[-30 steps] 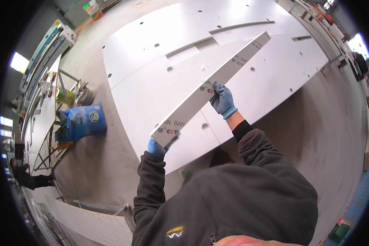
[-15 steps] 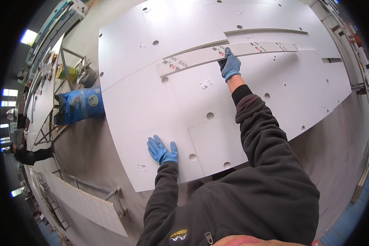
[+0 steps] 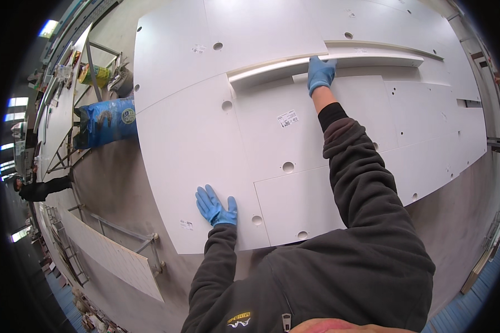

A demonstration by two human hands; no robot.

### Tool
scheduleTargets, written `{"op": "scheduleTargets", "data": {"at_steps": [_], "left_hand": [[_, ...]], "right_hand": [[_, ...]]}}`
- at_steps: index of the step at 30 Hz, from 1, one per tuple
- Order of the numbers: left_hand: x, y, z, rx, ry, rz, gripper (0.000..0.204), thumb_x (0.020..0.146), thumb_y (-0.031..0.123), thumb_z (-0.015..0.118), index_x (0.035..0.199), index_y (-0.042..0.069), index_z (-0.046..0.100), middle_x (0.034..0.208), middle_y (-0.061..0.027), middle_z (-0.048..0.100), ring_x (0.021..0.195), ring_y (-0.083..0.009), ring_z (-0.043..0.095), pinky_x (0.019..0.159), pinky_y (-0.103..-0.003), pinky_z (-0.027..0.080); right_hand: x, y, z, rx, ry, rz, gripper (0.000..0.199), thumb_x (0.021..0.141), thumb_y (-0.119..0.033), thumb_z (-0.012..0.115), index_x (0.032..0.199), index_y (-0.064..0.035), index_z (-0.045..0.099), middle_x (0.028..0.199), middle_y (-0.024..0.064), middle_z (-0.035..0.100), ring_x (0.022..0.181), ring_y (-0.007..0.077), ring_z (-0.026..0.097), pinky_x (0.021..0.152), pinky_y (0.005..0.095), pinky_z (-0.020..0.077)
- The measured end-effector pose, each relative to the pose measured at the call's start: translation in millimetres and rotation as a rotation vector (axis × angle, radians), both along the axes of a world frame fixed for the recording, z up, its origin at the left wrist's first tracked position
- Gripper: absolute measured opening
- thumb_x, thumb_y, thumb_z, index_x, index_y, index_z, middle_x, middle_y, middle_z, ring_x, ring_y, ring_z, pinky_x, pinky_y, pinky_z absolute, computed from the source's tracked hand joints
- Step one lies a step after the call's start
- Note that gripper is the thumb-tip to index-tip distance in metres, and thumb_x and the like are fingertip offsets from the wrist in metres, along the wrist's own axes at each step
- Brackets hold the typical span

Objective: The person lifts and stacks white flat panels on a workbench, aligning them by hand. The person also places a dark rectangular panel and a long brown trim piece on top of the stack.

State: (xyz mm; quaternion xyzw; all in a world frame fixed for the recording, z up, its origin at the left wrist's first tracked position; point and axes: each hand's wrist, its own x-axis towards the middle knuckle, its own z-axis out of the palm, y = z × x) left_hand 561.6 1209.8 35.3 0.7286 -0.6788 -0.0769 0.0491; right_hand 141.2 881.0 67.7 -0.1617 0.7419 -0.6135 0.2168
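Head view. A long, narrow white strip (image 3: 322, 60) is seen lying across the far part of a layout of large white panels (image 3: 189, 139) spread flat on the floor (image 3: 111, 188). The strip runs left to right just beyond the seam between two panels and appears to stand on edge or slightly tilted; which of the two cannot be told.

The right hand (image 3: 320, 73), in a blue glove, is closed over the strip near its middle, with the fingers wrapped over the upper edge and the arm fully stretched. The left hand (image 3: 215, 206), also gloved in blue, is laid flat with fingers spread wide on a near panel, close to its lower edge and just beside a round drilled hole (image 3: 256, 220); nothing is held in it, and it is judged to serve as a brace.

The strip is judged light for its length and stiff, though likely to sag or whip at the free ends when lifted by one point. The smooth coated face is judged slippery, and the edges and corners prone to chipping. A hold near the middle, as now, or with both hands well apart, is judged soundest.

A blue sack (image 3: 103, 121) lies left of the panels, well apart from both hands. A metal frame (image 3: 125, 236) lies near the lower left.
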Motion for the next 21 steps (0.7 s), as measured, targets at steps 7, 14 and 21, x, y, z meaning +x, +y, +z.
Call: {"op": "scheduleTargets", "data": {"at_steps": [7, 14, 21], "left_hand": [[0, -2, 1, 0.031, 0.007, 0.009, 0.097, 0.087, 0.053, 0.059, 0.162, 0.003, 0.023, 0.168, -0.0257, 0.017, 0.157, -0.042, 0.012, 0.127, -0.052, 0.007], [0, -2, 1, 0.05, 0.001, 0.015, 0.097, 0.088, 0.054, 0.057, 0.162, 0.003, 0.023, 0.168, -0.0257, 0.016, 0.157, -0.0424, 0.012, 0.127, -0.053, 0.007], [-1, -4, -2, 0.012, 0.013, 0.005, 0.098, 0.088, 0.059, 0.055, 0.162, 0.003, 0.023, 0.168, -0.0259, 0.016, 0.156, -0.0434, 0.014, 0.126, -0.054, 0.008]], "right_hand": [[-37, 9, 6, 0.557, 1.273, 0.727, 0.071, 0.085, -0.036, 0.069, 0.149, -0.0166, 0.047, 0.157, 0.0135, 0.043, 0.148, 0.0359, 0.036, 0.118, 0.0469, 0.0338], [-53, 9, -21, 0.606, 1.444, 0.869, 0.069, 0.084, -0.052, 0.071, 0.142, -0.0189, 0.054, 0.159, 0.0166, 0.043, 0.149, 0.0372, 0.036, 0.12, 0.0508, 0.0278], [-51, -1, -5, 0.705, 1.414, 0.94, 0.072, 0.084, -0.062, 0.067, 0.132, -0.0081, 0.062, 0.141, 0.0175, 0.059, 0.138, 0.0323, 0.049, 0.115, 0.0455, 0.0333]]}}
